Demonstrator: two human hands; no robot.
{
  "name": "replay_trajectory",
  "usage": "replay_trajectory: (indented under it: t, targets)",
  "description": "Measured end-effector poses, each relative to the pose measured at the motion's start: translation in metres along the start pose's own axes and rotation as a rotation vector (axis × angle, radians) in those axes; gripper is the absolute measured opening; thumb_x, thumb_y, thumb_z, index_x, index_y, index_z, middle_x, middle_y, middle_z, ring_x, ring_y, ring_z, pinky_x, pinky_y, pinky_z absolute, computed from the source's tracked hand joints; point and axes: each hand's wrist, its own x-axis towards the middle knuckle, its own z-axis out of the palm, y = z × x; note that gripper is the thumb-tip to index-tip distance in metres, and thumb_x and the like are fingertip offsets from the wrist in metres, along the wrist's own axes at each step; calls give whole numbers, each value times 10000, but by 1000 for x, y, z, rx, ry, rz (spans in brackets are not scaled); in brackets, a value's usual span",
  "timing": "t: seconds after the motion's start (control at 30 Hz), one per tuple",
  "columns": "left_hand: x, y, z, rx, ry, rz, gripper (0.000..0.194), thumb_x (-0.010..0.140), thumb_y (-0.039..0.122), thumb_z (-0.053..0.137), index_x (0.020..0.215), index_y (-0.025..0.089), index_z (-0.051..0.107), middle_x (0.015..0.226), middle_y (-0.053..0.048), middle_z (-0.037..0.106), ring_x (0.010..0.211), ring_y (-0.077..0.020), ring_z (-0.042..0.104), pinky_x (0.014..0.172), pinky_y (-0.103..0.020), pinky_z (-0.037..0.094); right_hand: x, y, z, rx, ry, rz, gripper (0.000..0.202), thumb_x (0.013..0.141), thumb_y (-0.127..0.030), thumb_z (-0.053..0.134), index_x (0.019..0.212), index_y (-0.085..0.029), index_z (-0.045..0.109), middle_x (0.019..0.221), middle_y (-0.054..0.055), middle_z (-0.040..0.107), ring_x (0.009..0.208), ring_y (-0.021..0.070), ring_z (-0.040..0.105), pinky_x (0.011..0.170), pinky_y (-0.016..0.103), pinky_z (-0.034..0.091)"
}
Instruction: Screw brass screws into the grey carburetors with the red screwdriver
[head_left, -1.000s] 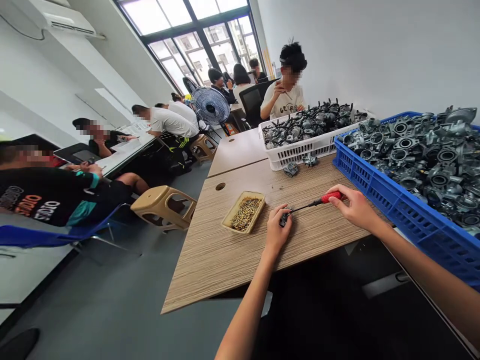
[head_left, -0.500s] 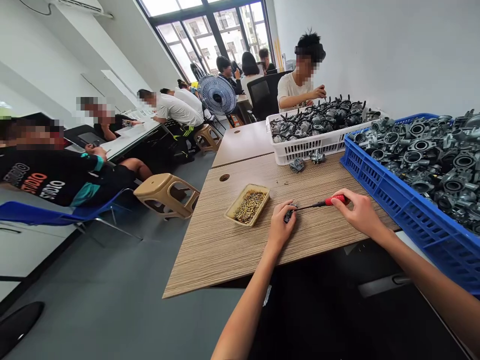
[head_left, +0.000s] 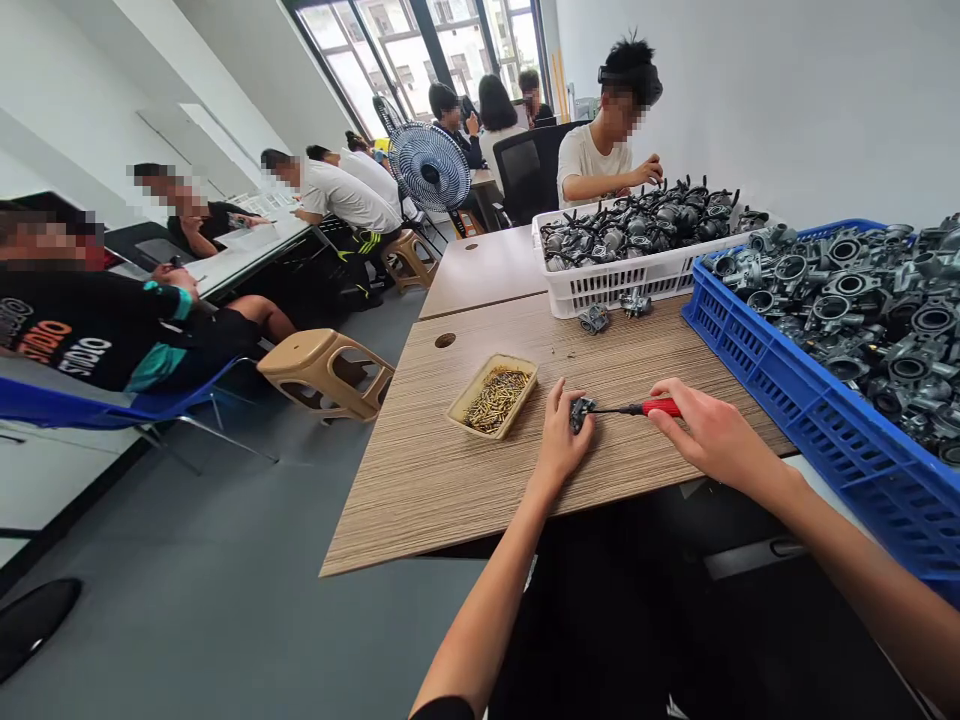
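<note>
Fingers of the left hand [head_left: 566, 440] wrap around a small dark metal part [head_left: 581, 412], low at the table, with the thumb on the near side. The left arm reaches up from the bottom of the view. The right hand [head_left: 709, 432] comes in from the right, palm down, its thumb and fingers pinched on the red handle of a screwdriver [head_left: 661, 407]. The screwdriver lies almost flat and points left. Its thin tip meets the part, or seems to; the spot is too small to be sure.

One tan tray [head_left: 455, 412] sits left of the left hand, with a heap of gold-colored screws [head_left: 495, 398], too many to count. Two loose metal parts [head_left: 594, 320] lie beside the white basket [head_left: 600, 296]. There are two baskets: the white one and a blue basket [head_left: 817, 412], each piled with many metal parts.

The table [head_left: 420, 490] has brown wood stripes and a round hole [head_left: 445, 341]. Across it, a person in a white shirt [head_left: 589, 165] sits. To the left are a tan stool [head_left: 307, 350], a gray floor [head_left: 225, 560], a round fan [head_left: 429, 170] and more people at desks. A big window [head_left: 405, 60] lets in light.
</note>
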Motion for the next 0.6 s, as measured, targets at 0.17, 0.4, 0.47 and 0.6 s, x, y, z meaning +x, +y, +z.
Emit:
replay_trajectory:
  t: [0.17,0.4,0.47,0.6]
  targets:
    - [6,-3,-3,-135,-38,-30,284,937,210,659,1219,226,635,1250,-101,702,1276,-266,651,1117,-439,525,9,-1,-1,20,-67,-34,138,1072,-362,477,1155,-260,517,1099,77,784,955,266,772,752,339,544]
    - [6,0,-4,-165,-48,-5,317,933,175,632,1247,218,645,1209,-90,691,1151,-233,668,1050,-396,545,14,3,-2,1,-88,19,195,1072,-432,483,1152,-254,493,995,69,791,887,286,780,704,329,519]
    - [6,2,-5,-161,-55,-8,320,935,176,636,1251,224,645,1207,-85,686,1157,-232,664,1060,-394,541,14,6,-1,49,-88,-26,173,1071,-389,472,1182,-257,482,1071,78,790,939,271,780,732,319,524]
    - [6,3,-5,-163,-54,-10,325,940,177,633,1262,223,640,1219,-89,675,1171,-231,662,1069,-393,540,13,4,1,-181,-42,80,275,1064,-510,468,1034,-240,510,748,63,714,696,303,734,600,322,438]
